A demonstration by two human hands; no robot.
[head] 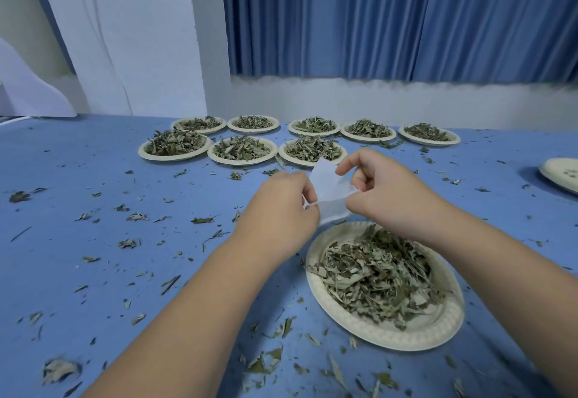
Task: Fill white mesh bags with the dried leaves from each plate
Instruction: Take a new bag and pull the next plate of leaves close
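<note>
At the far left, a loose white sheet (28, 91) hangs in front of a white wall panel (131, 38). Below them the blue tabletop (78, 241) spreads across the whole view, littered with scattered leaf bits (137, 217) and crumbs. To the right of the panel, a pleated blue curtain (391, 16) covers the upper wall, with a white strip of wall (406, 100) under its hem.

Along the far side of the tabletop stand eight paper plates (173, 157) in two rows, three in front and five behind, each heaped with dried leaves (242, 147).

Nearer, the left hand (281, 206) pinches the lower left edge of a white mesh bag (328, 188), fingers curled on it. The bag is held in the air between both hands, just past the far rim of the near plate (416, 338). The right hand (384, 191) pinches the bag's right side between thumb and fingertips. Under the right forearm, the near plate carries a loose pile of greenish leaves (375, 275).

At the right edge, well apart from the others, another plate (556, 178) is cut off by the frame and shows only a few crumbs.
</note>
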